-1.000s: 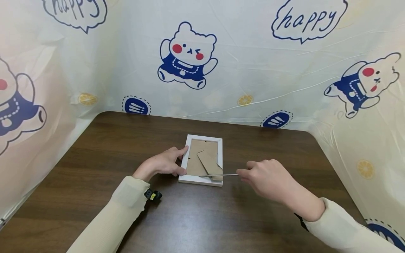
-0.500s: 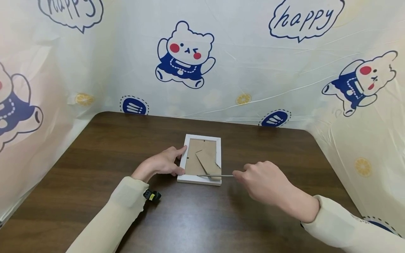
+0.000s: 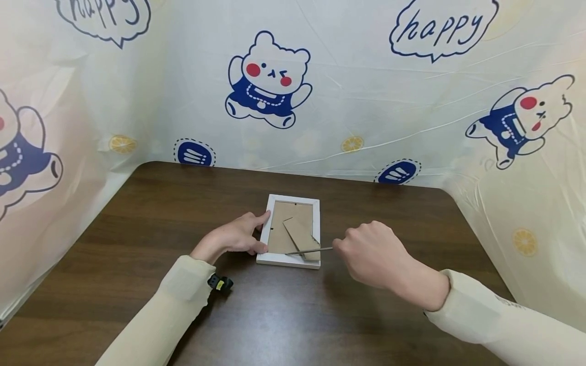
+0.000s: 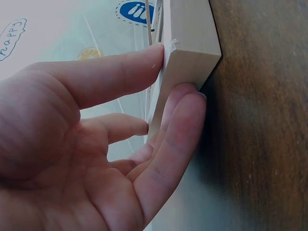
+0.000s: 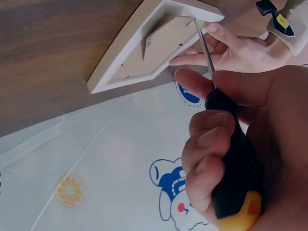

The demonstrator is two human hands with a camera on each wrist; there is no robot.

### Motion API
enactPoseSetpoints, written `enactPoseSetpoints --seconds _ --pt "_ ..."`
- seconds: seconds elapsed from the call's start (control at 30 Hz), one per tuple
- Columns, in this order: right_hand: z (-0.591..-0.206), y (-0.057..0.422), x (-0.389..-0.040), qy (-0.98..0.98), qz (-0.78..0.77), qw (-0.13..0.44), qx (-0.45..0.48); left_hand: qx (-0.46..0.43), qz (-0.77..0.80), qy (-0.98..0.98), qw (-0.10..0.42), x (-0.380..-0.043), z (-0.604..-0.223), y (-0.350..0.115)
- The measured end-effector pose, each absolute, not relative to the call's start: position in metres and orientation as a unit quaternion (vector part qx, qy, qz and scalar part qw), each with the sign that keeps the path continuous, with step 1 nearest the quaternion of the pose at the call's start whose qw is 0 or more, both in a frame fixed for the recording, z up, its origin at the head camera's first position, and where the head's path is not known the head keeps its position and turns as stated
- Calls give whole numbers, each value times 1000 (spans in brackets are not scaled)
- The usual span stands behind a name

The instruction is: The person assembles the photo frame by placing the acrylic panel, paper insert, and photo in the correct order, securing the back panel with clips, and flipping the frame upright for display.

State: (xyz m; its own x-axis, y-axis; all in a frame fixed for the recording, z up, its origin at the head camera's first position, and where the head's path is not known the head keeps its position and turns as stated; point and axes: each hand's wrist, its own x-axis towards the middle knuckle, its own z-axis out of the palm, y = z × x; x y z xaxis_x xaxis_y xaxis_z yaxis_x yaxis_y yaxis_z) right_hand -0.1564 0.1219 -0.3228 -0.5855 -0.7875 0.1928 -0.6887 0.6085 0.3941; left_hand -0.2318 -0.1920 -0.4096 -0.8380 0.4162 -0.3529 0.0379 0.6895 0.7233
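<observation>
A white picture frame lies face down on the brown table, its brown backing board and slanted cardboard stand facing up. My left hand holds the frame's left edge. In the left wrist view its thumb sits at the corner edge while other fingers rest against the side wall. My right hand grips a screwdriver by its black and yellow handle. The shaft crosses low over the stand, with its tip at the inner edge of the frame's near side.
The wooden table extends around the frame. A printed cloth with cartoon bears hangs behind the table and along both sides. A small black device is worn on the left wrist.
My right hand has moved left and slightly up, and the screwdriver shaft now tilts more, its handle end higher. The left hand and frame hold almost still.
</observation>
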Motion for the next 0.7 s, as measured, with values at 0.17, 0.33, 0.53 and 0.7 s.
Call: enactPoseSetpoints --seconds 0.17,0.33,0.53,0.7 --pt "-322 117 -158 -883 -140 179 411 132 372 883 254 -231 -410 -194" --pt "-322 118 -161 -888 -123 170 409 134 372 883 255 -232 -410 -193" --pt "-325 123 -168 -885 -107 169 421 134 368 885 253 -232 -410 -193" --pt "-327 125 -178 -882 -114 157 430 130 368 886 250 -231 -410 -193"
